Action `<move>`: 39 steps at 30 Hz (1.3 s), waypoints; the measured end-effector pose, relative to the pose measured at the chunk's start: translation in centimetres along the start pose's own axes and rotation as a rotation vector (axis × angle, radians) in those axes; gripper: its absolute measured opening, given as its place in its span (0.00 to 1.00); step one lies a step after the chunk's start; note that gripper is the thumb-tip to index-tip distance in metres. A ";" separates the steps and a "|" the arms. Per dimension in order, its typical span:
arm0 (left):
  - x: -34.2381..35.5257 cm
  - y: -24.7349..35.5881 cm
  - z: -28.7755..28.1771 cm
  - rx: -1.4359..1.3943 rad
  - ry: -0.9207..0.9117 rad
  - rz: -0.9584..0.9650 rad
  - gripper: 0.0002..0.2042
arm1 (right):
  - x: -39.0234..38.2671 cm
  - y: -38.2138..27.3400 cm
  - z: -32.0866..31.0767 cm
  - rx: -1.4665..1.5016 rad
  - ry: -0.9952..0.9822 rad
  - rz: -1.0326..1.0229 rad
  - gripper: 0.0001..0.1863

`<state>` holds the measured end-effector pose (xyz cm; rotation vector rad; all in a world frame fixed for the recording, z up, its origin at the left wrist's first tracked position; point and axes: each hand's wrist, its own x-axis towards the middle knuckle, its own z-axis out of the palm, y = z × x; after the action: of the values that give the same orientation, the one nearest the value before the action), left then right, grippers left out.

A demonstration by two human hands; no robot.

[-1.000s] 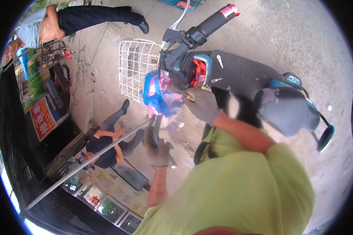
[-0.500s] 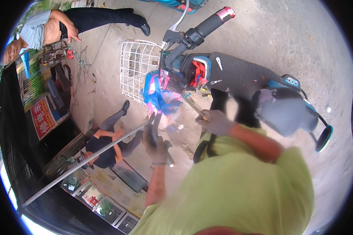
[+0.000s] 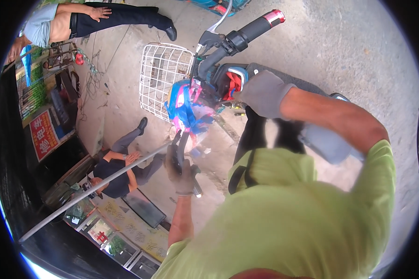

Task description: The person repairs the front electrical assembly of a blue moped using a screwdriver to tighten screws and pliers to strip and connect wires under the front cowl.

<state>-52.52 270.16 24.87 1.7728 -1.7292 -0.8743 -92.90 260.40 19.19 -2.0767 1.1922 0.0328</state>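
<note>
My left hand point(image 3: 178, 172), in a grey glove, is closed around the dark near handlebar point(image 3: 183, 145) of a scooter. My right hand point(image 3: 265, 95), also gloved, hangs over the front edge of the dark footboard point(image 3: 307, 83). Its fingers curl beside an open front compartment point(image 3: 238, 72) with a red item point(image 3: 232, 86) inside; what they hold, if anything, is hidden. Blue and pink plastic wrapping point(image 3: 186, 109) covers the handlebar centre. The far handlebar grip point(image 3: 258, 28) has a red end.
A white wire basket point(image 3: 165, 79) is fixed at the scooter's front. The grey seat point(image 3: 326, 142) lies beyond my right arm. A pale pole point(image 3: 97, 188) slants across the left. Two people, one standing point(image 3: 121, 21) and one seated point(image 3: 118, 172), are at the left.
My right hand has moved up and away from my body to the compartment and footboard, covering small silver pieces there. My left hand stays on the handlebar. The standing person's hand has shifted.
</note>
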 end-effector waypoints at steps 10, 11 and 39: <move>0.0 0.5 -0.1 0.002 -0.006 -0.084 0.35 | 2.9 -2.9 -5.8 -0.365 -0.266 -0.165 0.12; 0.0 0.7 0.0 -0.017 -0.004 -0.088 0.35 | 3.3 -2.8 -5.6 -0.364 -0.257 -0.185 0.12; -0.2 -0.1 -0.6 -0.007 -0.027 -0.092 0.35 | 10.7 -4.6 -3.4 -0.060 -0.349 -0.149 0.18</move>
<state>-51.95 270.31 25.23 1.8563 -1.6702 -0.9451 -84.40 251.81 20.49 -2.0989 0.8329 0.3508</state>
